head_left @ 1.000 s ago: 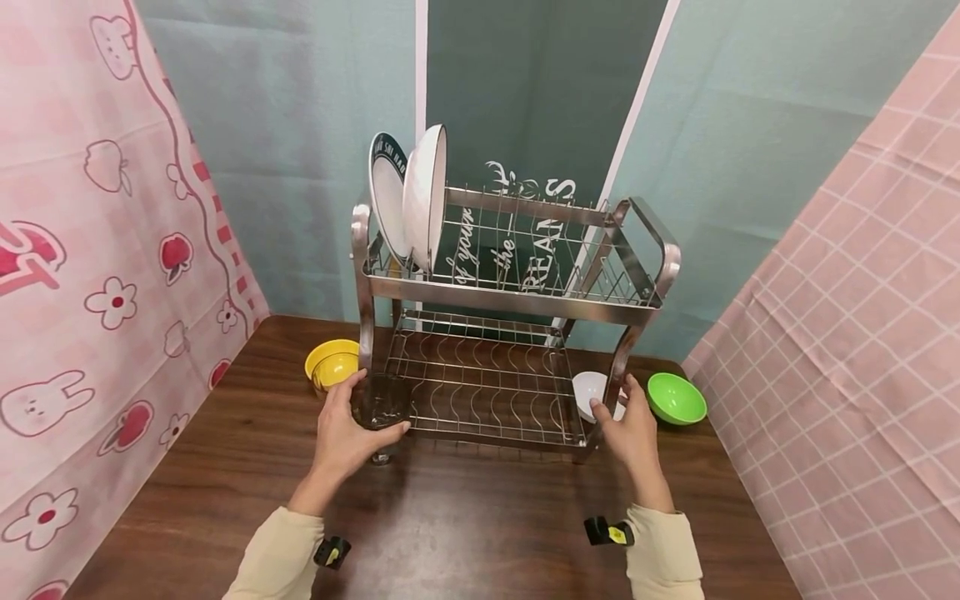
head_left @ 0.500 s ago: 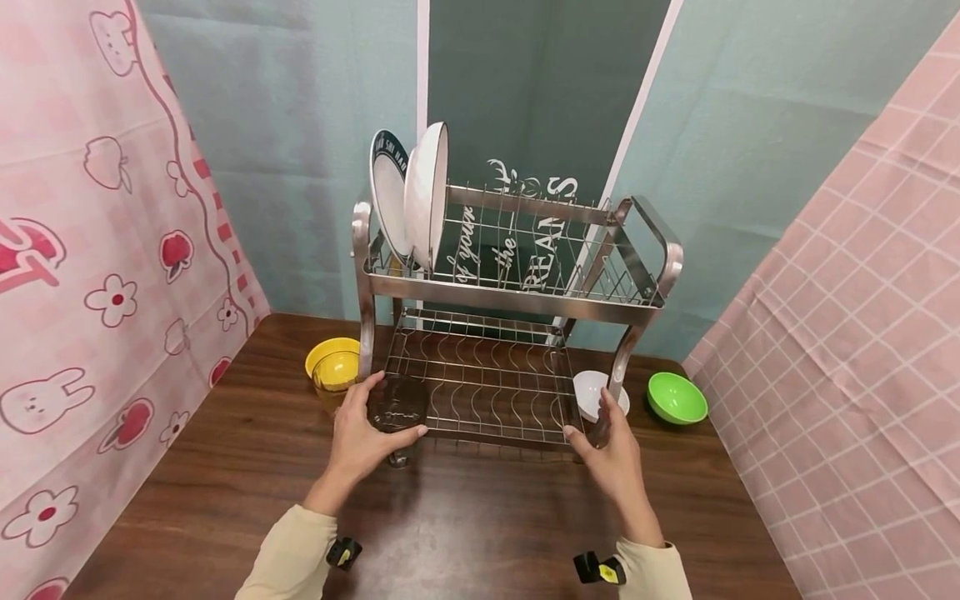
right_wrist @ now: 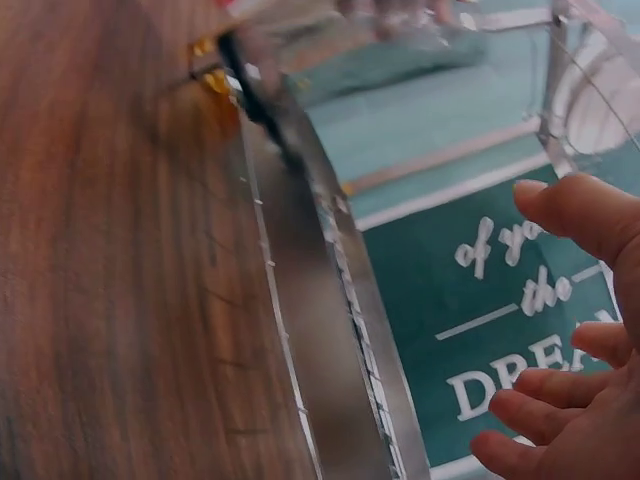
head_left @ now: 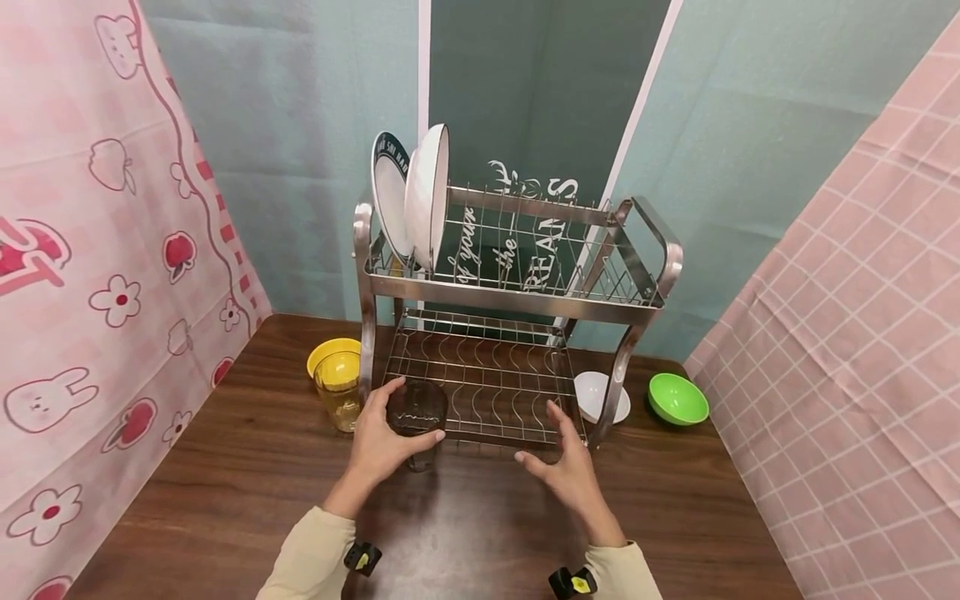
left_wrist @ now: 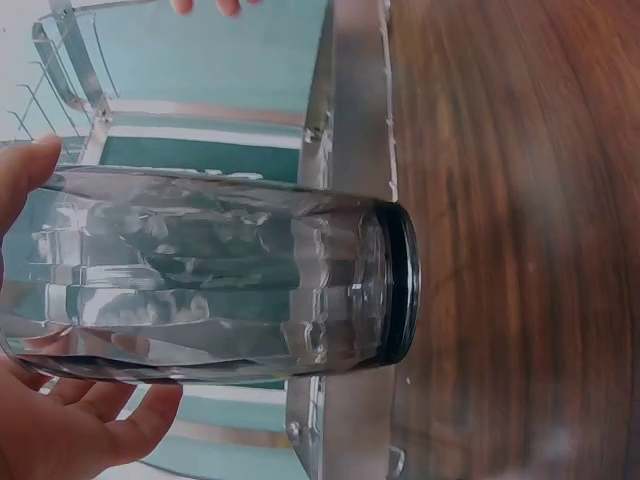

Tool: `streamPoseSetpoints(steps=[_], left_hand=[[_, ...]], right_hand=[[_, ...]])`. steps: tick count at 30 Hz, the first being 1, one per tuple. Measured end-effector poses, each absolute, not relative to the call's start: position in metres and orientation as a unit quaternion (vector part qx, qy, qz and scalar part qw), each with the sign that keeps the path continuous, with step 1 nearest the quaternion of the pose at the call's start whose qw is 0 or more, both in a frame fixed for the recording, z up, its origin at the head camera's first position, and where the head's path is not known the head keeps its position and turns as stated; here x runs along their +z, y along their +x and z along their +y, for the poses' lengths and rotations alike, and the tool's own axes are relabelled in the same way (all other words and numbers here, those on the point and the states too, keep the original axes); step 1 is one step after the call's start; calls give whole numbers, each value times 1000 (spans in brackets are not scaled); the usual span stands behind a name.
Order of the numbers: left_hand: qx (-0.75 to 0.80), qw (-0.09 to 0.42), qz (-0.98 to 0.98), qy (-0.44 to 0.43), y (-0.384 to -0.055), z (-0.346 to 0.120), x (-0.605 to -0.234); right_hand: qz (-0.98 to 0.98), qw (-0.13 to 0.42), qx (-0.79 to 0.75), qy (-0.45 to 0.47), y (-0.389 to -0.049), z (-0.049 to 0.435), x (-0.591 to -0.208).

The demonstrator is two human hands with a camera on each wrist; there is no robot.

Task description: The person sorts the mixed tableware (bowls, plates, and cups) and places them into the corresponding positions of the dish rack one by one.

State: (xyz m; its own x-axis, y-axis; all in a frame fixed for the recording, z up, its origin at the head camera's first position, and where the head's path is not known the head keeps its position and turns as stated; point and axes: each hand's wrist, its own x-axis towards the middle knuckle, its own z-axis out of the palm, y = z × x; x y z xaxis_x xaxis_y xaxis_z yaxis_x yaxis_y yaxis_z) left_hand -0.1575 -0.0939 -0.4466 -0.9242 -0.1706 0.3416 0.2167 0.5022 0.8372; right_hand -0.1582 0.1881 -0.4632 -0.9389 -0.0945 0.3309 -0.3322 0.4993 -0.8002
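Observation:
My left hand (head_left: 377, 446) grips a dark, smoky glass tumbler (head_left: 417, 410) around its side, thumb in front, at the front left of a two-tier metal dish rack (head_left: 517, 300). In the left wrist view the clear, faceted wall of the tumbler (left_wrist: 200, 280) and its thick dark base show, the base close over the wood. My right hand (head_left: 566, 479) is spread and holds nothing, in front of the rack's lower right part. Its parted fingers also appear in the right wrist view.
A white plate (head_left: 390, 196) with a dark rim and a white bowl (head_left: 427, 196) stand in the upper tier. Left of the rack are a yellow bowl (head_left: 333, 354) and an amber glass (head_left: 341, 408). On the right sit a small white bowl (head_left: 592, 392) and a green bowl (head_left: 677, 398).
My left hand has carried the dark tumbler rightward along the rack's front, uncovering the amber glass. The right hand has moved left, away from the rack's right leg.

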Motion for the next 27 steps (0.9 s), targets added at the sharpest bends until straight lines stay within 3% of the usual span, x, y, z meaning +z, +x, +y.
streamPoseSetpoints(steps=[13,18,22,27], left_hand=[[-523,191,-828,-60,-155,-75,-438],[-527,189,-826,-70,-154,-70,-438],[-528,184,-826,-77,-152,-68,-437],[-526,182,-826,-89,-150,-64,-435]], right_hand=[[-838,47,514,174,-155,165,-466],[-832,13,525,177,-146,152,-450],[-816,2,544,195,-141,143,-436],[-826,8,518,223,-150,139,-454]])
